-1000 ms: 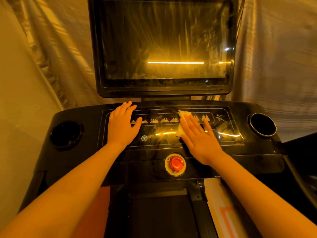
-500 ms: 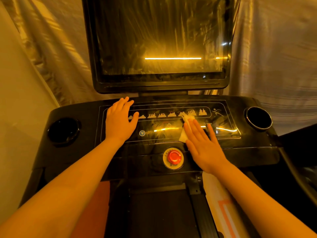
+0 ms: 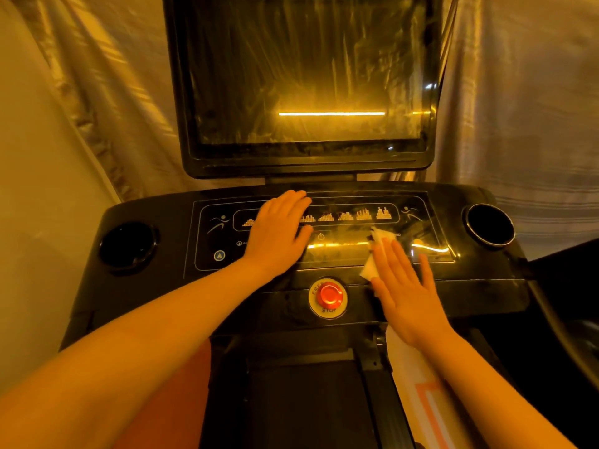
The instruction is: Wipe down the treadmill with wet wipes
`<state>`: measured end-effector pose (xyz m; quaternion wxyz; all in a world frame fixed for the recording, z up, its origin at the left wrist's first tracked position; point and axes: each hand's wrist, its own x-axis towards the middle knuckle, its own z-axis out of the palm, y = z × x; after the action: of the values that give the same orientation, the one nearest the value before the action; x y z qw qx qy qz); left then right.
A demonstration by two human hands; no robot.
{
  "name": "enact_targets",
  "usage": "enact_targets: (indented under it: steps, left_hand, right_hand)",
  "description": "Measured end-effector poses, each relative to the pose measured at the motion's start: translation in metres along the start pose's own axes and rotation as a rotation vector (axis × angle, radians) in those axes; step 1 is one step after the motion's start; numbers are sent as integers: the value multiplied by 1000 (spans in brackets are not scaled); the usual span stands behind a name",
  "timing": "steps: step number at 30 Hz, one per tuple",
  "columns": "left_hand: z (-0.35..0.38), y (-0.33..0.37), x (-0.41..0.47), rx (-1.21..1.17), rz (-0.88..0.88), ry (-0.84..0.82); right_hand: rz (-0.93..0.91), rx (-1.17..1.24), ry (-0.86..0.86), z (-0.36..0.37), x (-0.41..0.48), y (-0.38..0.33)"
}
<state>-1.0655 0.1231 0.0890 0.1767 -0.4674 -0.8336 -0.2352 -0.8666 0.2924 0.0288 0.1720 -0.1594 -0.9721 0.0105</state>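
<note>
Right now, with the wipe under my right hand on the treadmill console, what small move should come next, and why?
Probably slide the right hand and wet wipe rightward along the control panel toward the right cup holder. The left hand rests on the panel's left part, and the red stop button sits close leftward.

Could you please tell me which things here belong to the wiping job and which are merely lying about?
Job: wet wipe under the right hand; treadmill console; left hand resting flat on it.
Lying about: curtain behind; white-and-orange sheet beside the belt.
</note>
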Motion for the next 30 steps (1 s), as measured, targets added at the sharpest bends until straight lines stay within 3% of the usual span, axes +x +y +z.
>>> enact_targets:
  steps: [4, 10, 13, 18, 24, 30]
  left_hand:
    - [30, 44, 18, -52, 71, -74]
    - [47, 50, 19, 14, 32, -69]
    - [47, 51, 17, 6, 38, -72]
    - [47, 50, 17, 26, 24, -65]
    - [49, 49, 18, 38, 28, -72]
    - [49, 49, 18, 23, 24, -71]
  right_hand:
    - [132, -24, -6, 2, -16, 9]
    - [-23, 0, -1, 12, -33, -50]
    - [-21, -53, 1, 10, -42, -28]
    - [175, -72, -6, 7, -60, 1]
    - [63, -5, -13, 11, -55, -53]
    - [131, -40, -12, 10, -66, -7]
